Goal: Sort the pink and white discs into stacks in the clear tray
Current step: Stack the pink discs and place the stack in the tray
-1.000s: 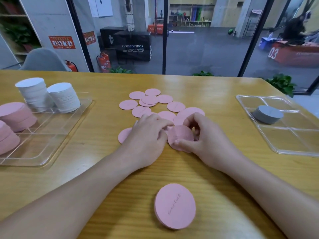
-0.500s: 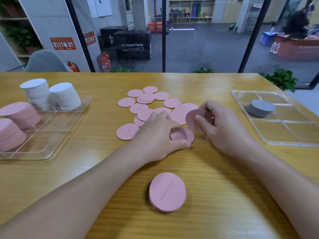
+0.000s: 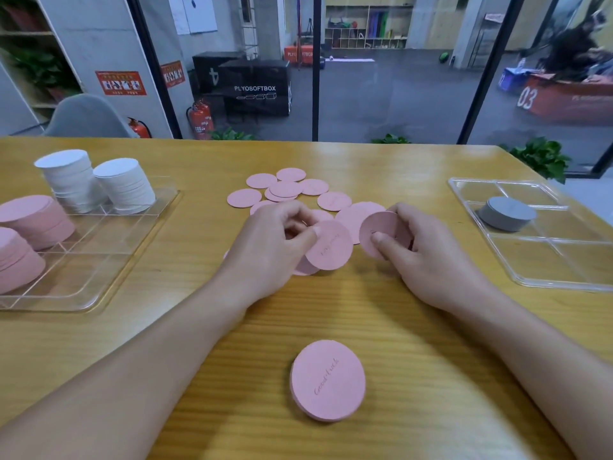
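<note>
- Both hands are up off the table now — the left hand (image 3: 268, 250) pinches a pink disc (image 3: 329, 245) by its edge, thumb on top, lifting it clear of the pile.
- Right hand (image 3: 428, 257) grips its own disc (image 3: 378, 232), tilted toward the camera; there may be more than one in that grip, but blur hides the edges.
- Half a second ago the left hand was pressed flat on a disc on the wood; now that disc is in the air, so a pick is done and gathering goes on.
- Loose pink discs (image 3: 287, 189) lie scattered mid-table, a small pink stack (image 3: 327, 380) sits near the front edge.
- Left tray (image 3: 109, 240) already holds white stacks (image 3: 96, 180) and pink stacks (image 3: 33, 224) — well apart from the hands, so a carry is due.
- Right tray (image 3: 544, 257) holds only a grey stack (image 3: 507, 213).
</note>
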`<action>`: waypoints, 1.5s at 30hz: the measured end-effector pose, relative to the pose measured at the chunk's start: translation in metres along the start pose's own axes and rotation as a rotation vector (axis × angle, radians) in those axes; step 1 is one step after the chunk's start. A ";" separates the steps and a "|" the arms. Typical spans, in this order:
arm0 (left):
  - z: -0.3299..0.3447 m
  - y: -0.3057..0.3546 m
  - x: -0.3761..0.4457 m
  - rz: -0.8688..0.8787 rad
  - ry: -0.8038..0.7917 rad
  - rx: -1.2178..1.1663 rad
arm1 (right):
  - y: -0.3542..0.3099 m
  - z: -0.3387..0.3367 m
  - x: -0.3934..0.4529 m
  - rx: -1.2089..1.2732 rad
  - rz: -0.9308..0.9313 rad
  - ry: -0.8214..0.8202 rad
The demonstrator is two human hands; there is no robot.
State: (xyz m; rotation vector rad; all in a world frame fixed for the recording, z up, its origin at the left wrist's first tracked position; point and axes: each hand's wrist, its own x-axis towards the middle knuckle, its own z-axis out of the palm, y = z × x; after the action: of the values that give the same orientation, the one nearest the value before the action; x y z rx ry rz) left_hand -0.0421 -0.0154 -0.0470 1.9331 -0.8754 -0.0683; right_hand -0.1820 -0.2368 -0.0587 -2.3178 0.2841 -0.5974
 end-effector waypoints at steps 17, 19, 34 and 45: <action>-0.034 -0.022 0.005 0.084 -0.156 0.103 | -0.012 0.032 -0.006 -0.115 -0.151 -0.196; -0.038 -0.024 0.005 0.065 -0.222 0.327 | -0.011 0.029 -0.009 -0.123 -0.156 -0.197; -0.030 -0.022 0.004 -0.103 -0.141 0.090 | -0.014 0.023 -0.012 -0.025 -0.140 -0.185; -0.031 -0.018 0.002 -0.174 -0.143 -0.234 | -0.014 0.020 -0.013 0.065 -0.116 -0.174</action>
State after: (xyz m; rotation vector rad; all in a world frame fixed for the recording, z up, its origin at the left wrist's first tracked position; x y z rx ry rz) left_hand -0.0180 0.0117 -0.0446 1.7950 -0.7538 -0.4000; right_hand -0.1833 -0.2100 -0.0661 -2.3167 0.0479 -0.4504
